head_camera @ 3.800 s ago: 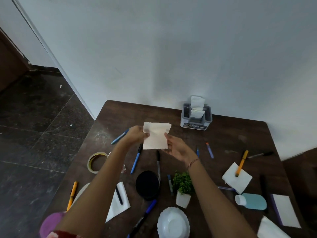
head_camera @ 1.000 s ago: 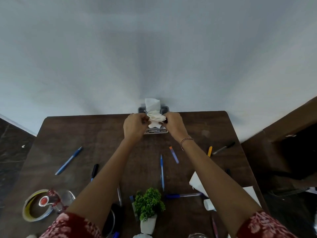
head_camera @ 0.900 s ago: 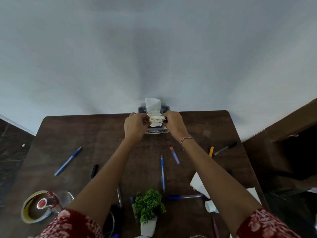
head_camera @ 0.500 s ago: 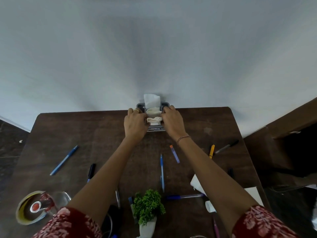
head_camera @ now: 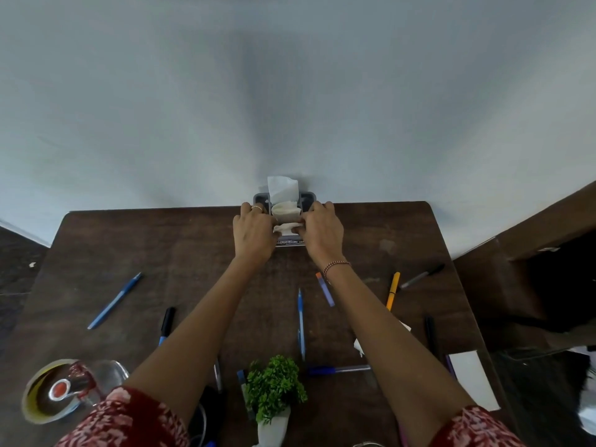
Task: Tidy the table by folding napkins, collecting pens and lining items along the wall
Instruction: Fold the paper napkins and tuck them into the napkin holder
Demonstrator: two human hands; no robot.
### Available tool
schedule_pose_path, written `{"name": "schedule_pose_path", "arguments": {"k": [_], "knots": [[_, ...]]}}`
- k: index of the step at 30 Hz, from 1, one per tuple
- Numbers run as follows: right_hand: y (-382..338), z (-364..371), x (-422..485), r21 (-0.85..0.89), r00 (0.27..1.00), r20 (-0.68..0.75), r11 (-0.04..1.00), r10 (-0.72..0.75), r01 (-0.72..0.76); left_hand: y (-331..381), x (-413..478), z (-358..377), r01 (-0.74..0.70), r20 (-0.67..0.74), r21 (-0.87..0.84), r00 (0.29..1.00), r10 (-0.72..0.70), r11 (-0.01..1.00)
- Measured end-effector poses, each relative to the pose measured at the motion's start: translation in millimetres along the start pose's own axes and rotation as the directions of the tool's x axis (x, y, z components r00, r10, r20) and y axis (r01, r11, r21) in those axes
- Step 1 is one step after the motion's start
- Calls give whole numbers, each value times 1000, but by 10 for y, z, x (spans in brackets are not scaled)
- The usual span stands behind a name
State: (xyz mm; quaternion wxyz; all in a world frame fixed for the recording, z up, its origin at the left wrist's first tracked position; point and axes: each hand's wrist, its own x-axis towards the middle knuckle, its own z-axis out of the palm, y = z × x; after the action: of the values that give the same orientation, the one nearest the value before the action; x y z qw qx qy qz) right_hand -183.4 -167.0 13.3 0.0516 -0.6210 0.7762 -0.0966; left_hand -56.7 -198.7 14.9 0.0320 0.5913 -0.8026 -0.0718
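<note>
Head view: the napkin (head_camera: 286,226), held aloft earlier, now sits in the holder (head_camera: 260,198) (against the wall), pinched by left hand (head_camera: 253,232) and right hand (head_camera: 322,232) fingers. A blue pen (head_camera: 301,321) lies on the tabletop (head_camera: 161,240).

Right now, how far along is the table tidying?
Done: an upright napkin and a cream napkin sit in the grey holder by the wall. In hand: the left hand and right hand pinch a folded napkin at the holder's front. Left: the blue pen, orange pen and others lie scattered; a flat napkin lies at the right edge.
</note>
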Motion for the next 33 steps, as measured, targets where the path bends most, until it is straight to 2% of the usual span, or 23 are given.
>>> {"name": "schedule_pose_path", "arguments": {"k": [13, 19, 27, 33], "knots": [[-15, -38, -61, -11, 998, 2, 998, -65, 65, -65, -75, -38, 5, -39, -70, 999, -8, 998], [5, -210, -213, 75, 998, -53, 997, -17, 21, -93, -224, -118, 28, -68, -140, 997, -38, 990], [-35, -407, -618, 94, 992, -123, 996, 10, 1, 11, -574, -320, 83, -95, -254, 989, -111, 964], [-79, -553, -984, 110, 990, -139, 994, 28, -13, 87, -888, -439, 44, -150, -265, 985, -86, 963]]}}
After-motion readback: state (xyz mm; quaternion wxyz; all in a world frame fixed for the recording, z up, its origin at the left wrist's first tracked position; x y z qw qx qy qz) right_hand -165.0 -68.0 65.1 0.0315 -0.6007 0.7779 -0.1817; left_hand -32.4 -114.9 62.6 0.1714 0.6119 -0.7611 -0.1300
